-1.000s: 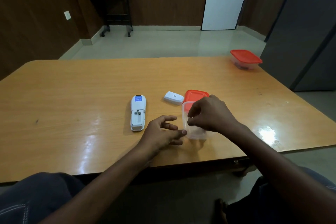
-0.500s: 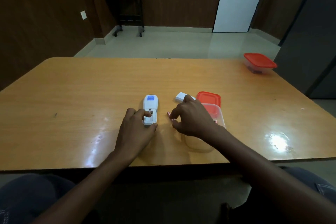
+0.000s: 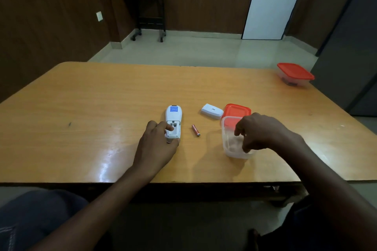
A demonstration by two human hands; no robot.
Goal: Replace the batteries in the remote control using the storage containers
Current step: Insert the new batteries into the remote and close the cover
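A white remote control point(image 3: 173, 117) lies face down on the wooden table point(image 3: 102, 96) with its battery compartment uncovered. My left hand point(image 3: 158, 144) grips its near end, a finger in the compartment. A copper-coloured battery point(image 3: 195, 130) lies loose on the table just right of the remote. The remote's white battery cover point(image 3: 212, 111) rests further back. My right hand point(image 3: 258, 131) reaches down into an open clear storage container point(image 3: 229, 150), fingers curled inside; what they hold is hidden. The container's red lid point(image 3: 237, 110) lies behind it.
A second clear container with a red lid on point(image 3: 295, 74) stands at the table's far right corner. The table's near edge is just past my forearms. A dark cabinet rises at the right; a small black stand and a white door are across the room.
My right hand set a battery down beside the remote, then went back into the open container. My left hand moved from near the container onto the remote and stays there.
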